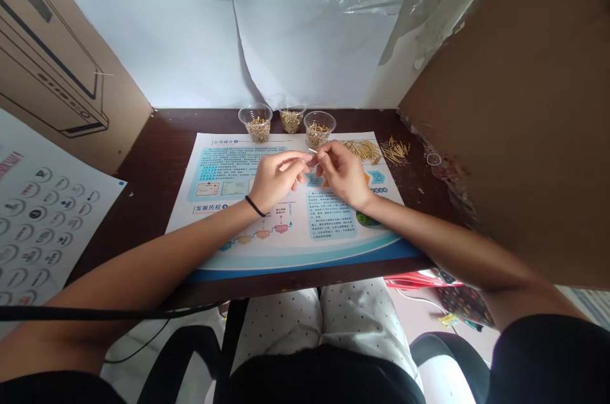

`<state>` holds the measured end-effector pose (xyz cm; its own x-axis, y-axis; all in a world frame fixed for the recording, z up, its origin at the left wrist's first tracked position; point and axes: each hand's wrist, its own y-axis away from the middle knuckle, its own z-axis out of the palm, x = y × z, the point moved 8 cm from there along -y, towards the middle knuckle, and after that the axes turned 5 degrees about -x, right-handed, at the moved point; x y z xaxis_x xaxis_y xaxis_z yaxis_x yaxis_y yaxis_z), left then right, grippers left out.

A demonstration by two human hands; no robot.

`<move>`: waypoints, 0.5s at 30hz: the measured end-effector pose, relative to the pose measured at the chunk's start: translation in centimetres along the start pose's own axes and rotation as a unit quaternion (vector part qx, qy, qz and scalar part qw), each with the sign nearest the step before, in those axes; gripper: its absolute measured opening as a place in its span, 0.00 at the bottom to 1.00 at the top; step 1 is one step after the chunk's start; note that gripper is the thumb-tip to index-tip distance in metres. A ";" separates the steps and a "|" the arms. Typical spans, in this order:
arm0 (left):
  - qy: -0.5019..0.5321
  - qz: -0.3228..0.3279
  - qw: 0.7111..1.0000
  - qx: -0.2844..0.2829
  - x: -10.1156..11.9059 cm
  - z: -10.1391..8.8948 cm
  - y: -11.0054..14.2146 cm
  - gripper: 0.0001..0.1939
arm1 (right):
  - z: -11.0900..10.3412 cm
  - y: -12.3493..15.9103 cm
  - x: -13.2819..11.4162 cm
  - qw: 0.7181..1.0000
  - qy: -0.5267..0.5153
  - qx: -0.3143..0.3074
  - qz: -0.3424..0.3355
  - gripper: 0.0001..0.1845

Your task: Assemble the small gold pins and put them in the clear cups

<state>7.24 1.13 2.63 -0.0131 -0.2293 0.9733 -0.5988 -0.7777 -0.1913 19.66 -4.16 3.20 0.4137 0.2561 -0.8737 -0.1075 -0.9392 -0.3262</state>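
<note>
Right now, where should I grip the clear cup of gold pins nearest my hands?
Grip the clear plastic cup around its upper wall, coming from the front right with your right hand. It stands upright, tapers downward, and another cup sits close on its left.

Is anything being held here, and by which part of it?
A thin metal pin is pinched between the fingertips of the left hand and right hand. It is too small to tell which part of the pin they grip.
</note>
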 end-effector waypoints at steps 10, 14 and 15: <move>-0.101 0.082 0.991 0.014 0.8 -0.2 -0.1 0.09 | 1.2 0.2 1.5 0.969 -0.229 -0.011 0.090 0.18; -0.129 0.095 0.987 0.007 1.7 -0.2 0.0 0.08 | 1.6 0.0 1.6 0.966 -0.219 -0.075 0.117 0.21; -0.140 0.100 0.985 0.010 1.8 -0.3 0.0 0.08 | 1.6 -0.1 1.6 0.967 -0.204 -0.096 0.119 0.21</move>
<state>6.97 0.87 4.42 0.0942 -0.5290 0.8433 -0.5915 -0.7112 -0.3800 18.87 -3.31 1.23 0.0017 0.0602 -0.9982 0.0311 -0.9977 -0.0602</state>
